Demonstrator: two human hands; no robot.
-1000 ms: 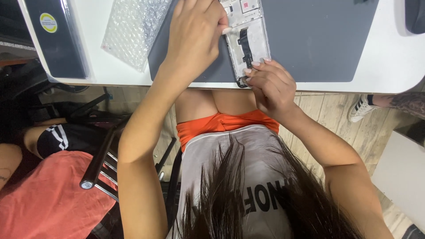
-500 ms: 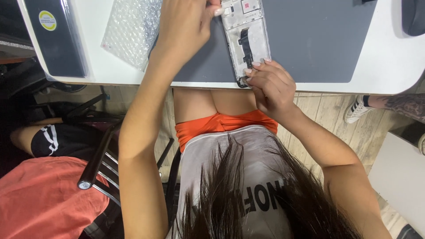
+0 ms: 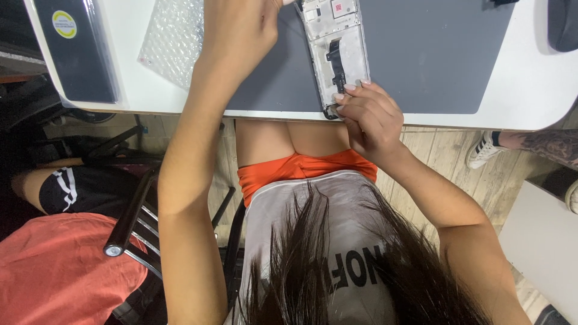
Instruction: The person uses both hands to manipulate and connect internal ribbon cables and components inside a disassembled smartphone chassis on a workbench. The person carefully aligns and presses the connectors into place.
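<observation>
Nearest the camera hangs long dark hair (image 3: 361,265) over a grey shirt (image 3: 301,204) and orange shorts (image 3: 283,171). Two bare arms reach from there toward the white desk (image 3: 530,114).

The right hand (image 3: 368,117) sits at the near edge of the desk. Its grip is narrow, the fingertips (image 3: 344,96) bunched together and pressed on the near end of an opened phone (image 3: 337,48). Whether they pinch a small part there is too small to tell. The phone lies with its back off, a silver frame with a dark strip running down its middle, lengthwise away from the person, on a grey mat (image 3: 433,54) that covers the middle of the desk.

The left hand (image 3: 241,30) is farther out, over the mat just beside the far end of the phone. It is seen from the back with the fingers curled down, so I cannot tell its grip or whether it holds anything; it reaches the top corner of the phone.

To the left of the mat a sheet of bubble wrap (image 3: 171,36) lies on the desk, and beyond it, near the desk's left corner, a dark flat box (image 3: 78,54) with a round yellow sticker.

Beside the desk, on the wooden floor (image 3: 445,150), a white shoe (image 3: 484,150) of another person shows at the right. At the lower left sit a black chair frame (image 3: 129,216) and someone in a red shirt (image 3: 54,271).
</observation>
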